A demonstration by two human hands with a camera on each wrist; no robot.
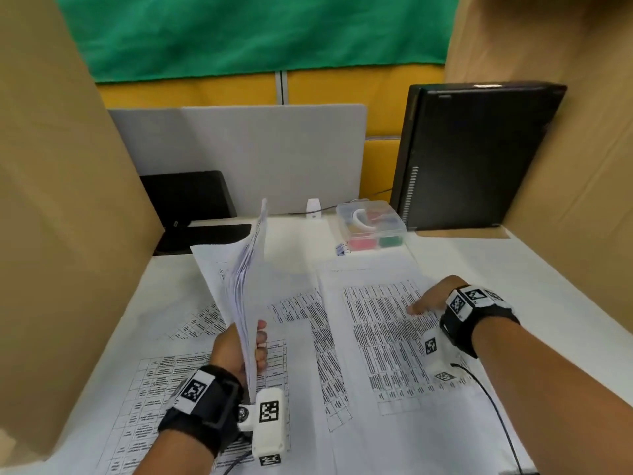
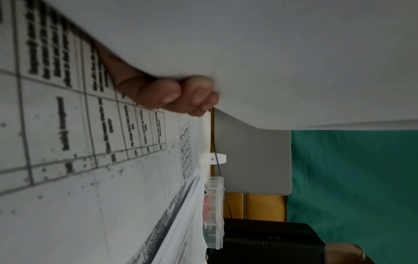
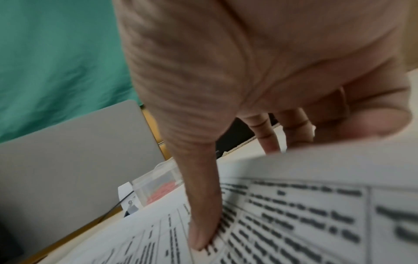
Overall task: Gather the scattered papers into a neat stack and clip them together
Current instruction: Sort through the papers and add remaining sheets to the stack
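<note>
I am at a white table [image 1: 534, 269] walled in by cardboard panels, and printed sheets covered in tables lie spread across it. My left hand [image 1: 239, 351] pinches a bundle of papers [image 1: 250, 279] near its lower edge and holds it almost upright, edge-on to my eyes, above the sheets on the left side of the table. From my left wrist I see my curled fingers [image 2: 181, 94] pressed against the blank back of that bundle, thumb on the other side. My right hand [image 1: 431, 299] is over a sheet [image 1: 383, 337] lying on the right side of the table. From my right wrist, my thumb [image 3: 201, 205] presses down on the printed face while my fingertips [image 3: 373, 125] curl over the sheet's raised edge, so I seem to be pinching it, though the blur keeps me from being sure how firmly. More loose sheets [image 1: 164, 389] lie flat beneath and between my hands, overlapping. At the far side of the table sits a clear plastic box [image 1: 371, 222] with coloured items inside, and just beside it, on the left, lies a small binder clip [image 1: 342, 249]. A black computer case [image 1: 476, 156] stands to the right of the box.
</note>
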